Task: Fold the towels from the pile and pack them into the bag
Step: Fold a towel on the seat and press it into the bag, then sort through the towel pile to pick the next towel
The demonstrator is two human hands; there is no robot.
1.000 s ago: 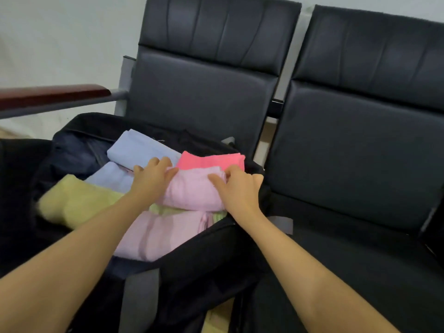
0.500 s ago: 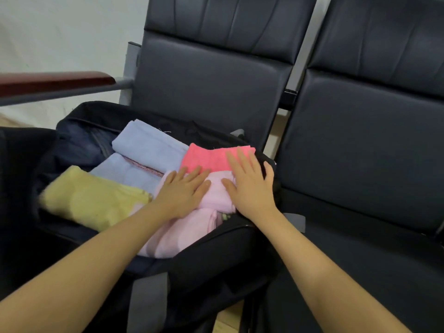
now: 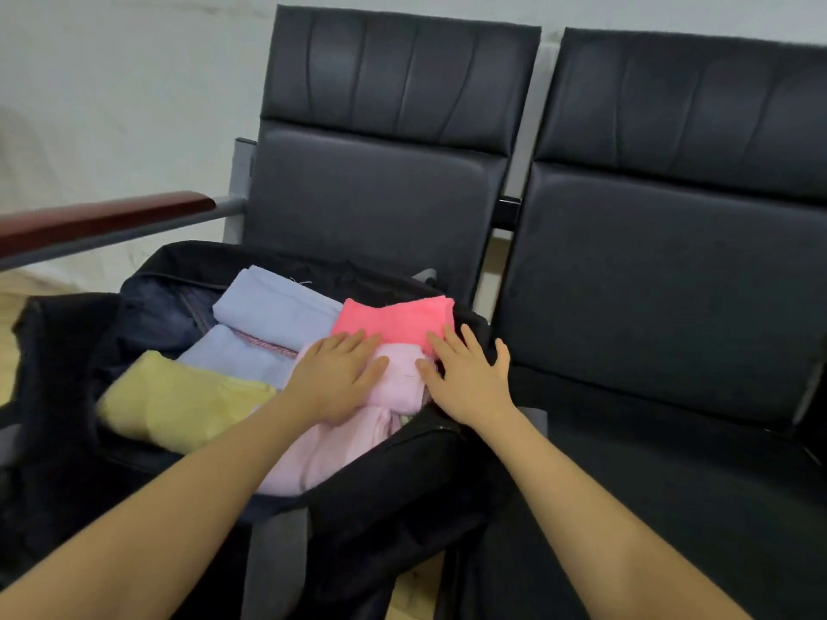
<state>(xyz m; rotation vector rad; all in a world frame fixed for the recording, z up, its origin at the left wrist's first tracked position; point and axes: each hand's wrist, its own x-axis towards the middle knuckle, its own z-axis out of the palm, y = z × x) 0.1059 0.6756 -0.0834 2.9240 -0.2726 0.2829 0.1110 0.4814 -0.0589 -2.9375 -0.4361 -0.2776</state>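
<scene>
Both hands are flat, nothing gripped or pinched: the left hand (image 3: 333, 378) lies palm down with fingers straight and a bit spread on the folded pale pink towel (image 3: 400, 375), and the right hand (image 3: 470, 378) presses down just beside it, fingers fanned out, with its fingertips (image 3: 436, 342) reaching the near edge of the bright coral-pink towel (image 3: 396, 317) and the outer side of the hand over the bag's rim. So the pale pink towel sits right under and between the two palms, at the right end of the open black bag (image 3: 358, 507) (soft fabric, looks like a duffel with a grey strap (image 3: 273, 566) down the front). The towels all look soft and slightly fuzzy, folded into flat rectangles. Under the left wrist another pale pink towel (image 3: 322, 454) is bunched more loosely and spills toward the bag's near edge. Left of that is a pale yellow towel (image 3: 179, 400), a bit lumpy, and behind it two light blue towels (image 3: 273, 302) stacked side by side, the nearer one (image 3: 232, 355) showing a thin patterned trim. The bag rests on the left seat of a pair of black padded chairs (image 3: 671, 261), smooth leather-like upholstery with stitched panels, and a dark red wooden armrest (image 3: 103, 219) on a grey metal bar sticks out at the left.
</scene>
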